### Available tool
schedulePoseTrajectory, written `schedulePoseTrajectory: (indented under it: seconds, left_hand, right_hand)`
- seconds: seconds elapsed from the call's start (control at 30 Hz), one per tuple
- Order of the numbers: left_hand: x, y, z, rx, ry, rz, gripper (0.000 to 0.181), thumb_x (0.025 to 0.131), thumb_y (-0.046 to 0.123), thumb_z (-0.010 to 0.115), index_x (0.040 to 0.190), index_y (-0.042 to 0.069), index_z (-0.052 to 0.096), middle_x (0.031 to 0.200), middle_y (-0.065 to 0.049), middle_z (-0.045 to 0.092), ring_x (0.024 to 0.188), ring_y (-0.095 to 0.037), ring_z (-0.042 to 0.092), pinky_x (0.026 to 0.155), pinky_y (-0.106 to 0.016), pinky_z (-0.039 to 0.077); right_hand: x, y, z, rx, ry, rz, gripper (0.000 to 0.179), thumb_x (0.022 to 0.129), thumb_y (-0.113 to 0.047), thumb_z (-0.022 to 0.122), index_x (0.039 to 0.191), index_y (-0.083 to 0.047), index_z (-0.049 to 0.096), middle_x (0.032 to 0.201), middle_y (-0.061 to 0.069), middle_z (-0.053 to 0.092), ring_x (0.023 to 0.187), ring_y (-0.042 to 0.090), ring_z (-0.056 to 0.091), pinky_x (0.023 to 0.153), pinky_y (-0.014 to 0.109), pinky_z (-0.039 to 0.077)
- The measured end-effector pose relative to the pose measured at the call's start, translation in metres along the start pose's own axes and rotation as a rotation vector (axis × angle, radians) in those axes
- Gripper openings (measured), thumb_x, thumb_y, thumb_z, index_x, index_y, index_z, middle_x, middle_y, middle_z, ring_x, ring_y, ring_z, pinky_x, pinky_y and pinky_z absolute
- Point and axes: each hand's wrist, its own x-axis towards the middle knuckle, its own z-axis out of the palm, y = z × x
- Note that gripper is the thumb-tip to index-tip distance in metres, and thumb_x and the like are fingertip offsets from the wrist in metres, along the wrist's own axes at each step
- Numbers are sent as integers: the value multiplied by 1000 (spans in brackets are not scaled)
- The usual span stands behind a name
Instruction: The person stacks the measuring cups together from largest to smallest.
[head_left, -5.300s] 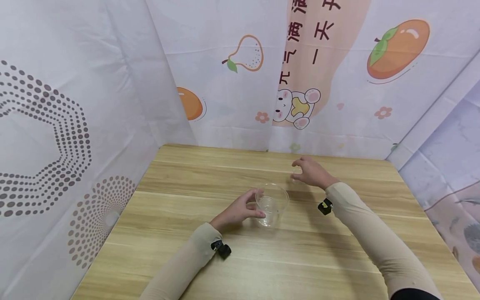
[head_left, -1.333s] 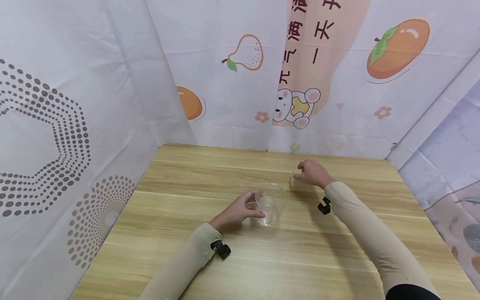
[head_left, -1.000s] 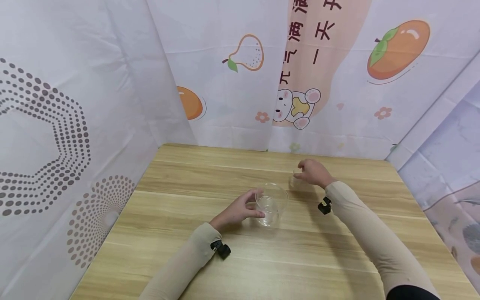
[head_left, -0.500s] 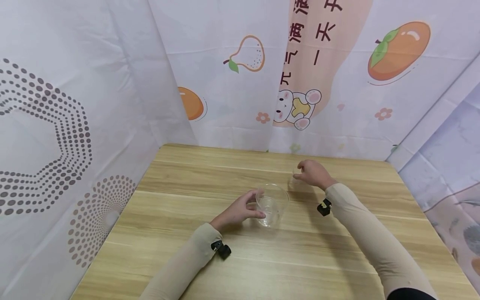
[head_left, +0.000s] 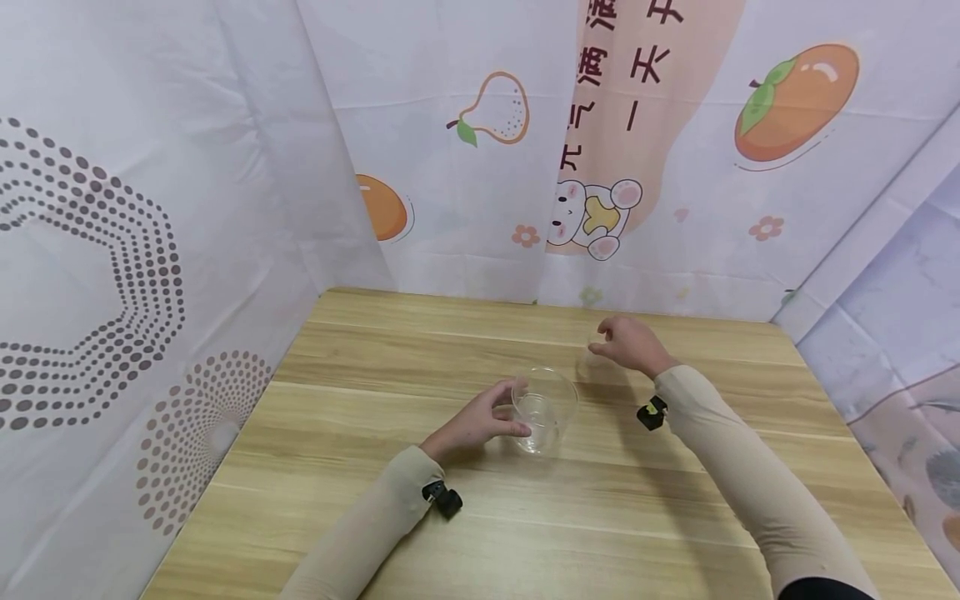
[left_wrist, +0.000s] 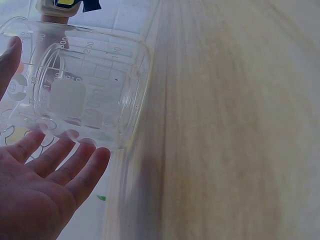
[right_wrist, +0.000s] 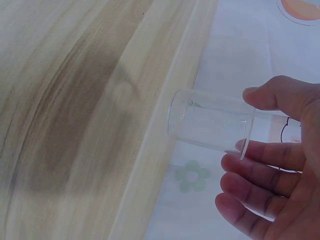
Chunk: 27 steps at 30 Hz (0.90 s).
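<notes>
A large clear beaker (head_left: 558, 400) stands on the table, held on its left side by my left hand (head_left: 480, 421). In the left wrist view, the thumb lies on one side of this beaker (left_wrist: 107, 75) and the fingertips touch the other. Printed measuring marks show on its wall. Inside is what looks like a smaller clear vessel. Farther back and to the right, my right hand (head_left: 628, 343) has a small clear cup (right_wrist: 212, 120) between thumb and index finger, near its rim. The other fingers of that hand stay off the cup. Whether its base touches the table is unclear.
The wood-grain table (head_left: 465, 533) ends at a printed curtain (head_left: 450, 217) at the back. Another curtain (head_left: 247, 192) runs along the left side. Black wrist cameras sit on both sleeves.
Over the last seconds my right hand first lowered with the small cup, then shifted slightly up and right by now. My left hand and the large beaker have stayed in place.
</notes>
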Motion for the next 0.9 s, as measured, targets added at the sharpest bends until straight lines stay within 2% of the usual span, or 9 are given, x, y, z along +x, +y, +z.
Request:
schedulePoseTrajectory:
  seconds: [0.27, 0.6, 0.9]
  left_hand:
    - [0, 1, 0, -4, 2, 1, 84, 84, 20, 78, 152, 9, 30, 155, -10, 37, 141, -29, 38, 113, -42, 42]
    - [-1, 1, 0, 7, 8, -8, 82, 83, 20, 78, 151, 15, 33, 155, -4, 39, 141, -27, 39, 113, -41, 41]
    - [-2, -1, 0, 4, -2, 3, 83, 84, 21, 78, 152, 13, 31, 156, -9, 37, 141, -29, 38, 114, -43, 41]
  right_hand:
    - [-1, -2, -4, 12, 2, -2, 46, 88, -27, 66, 115, 10, 64, 100, 22, 69, 88, 29, 64, 80, 49, 54]
    - [-7, -3, -11, 23, 6, 29, 46, 88, -28, 67, 115, 9, 64, 97, 18, 67, 83, 25, 61, 77, 46, 52]
    - [-8, -5, -15, 22, 25, 26, 45, 87, -28, 68, 113, 8, 64, 92, 15, 65, 80, 23, 58, 75, 43, 52]
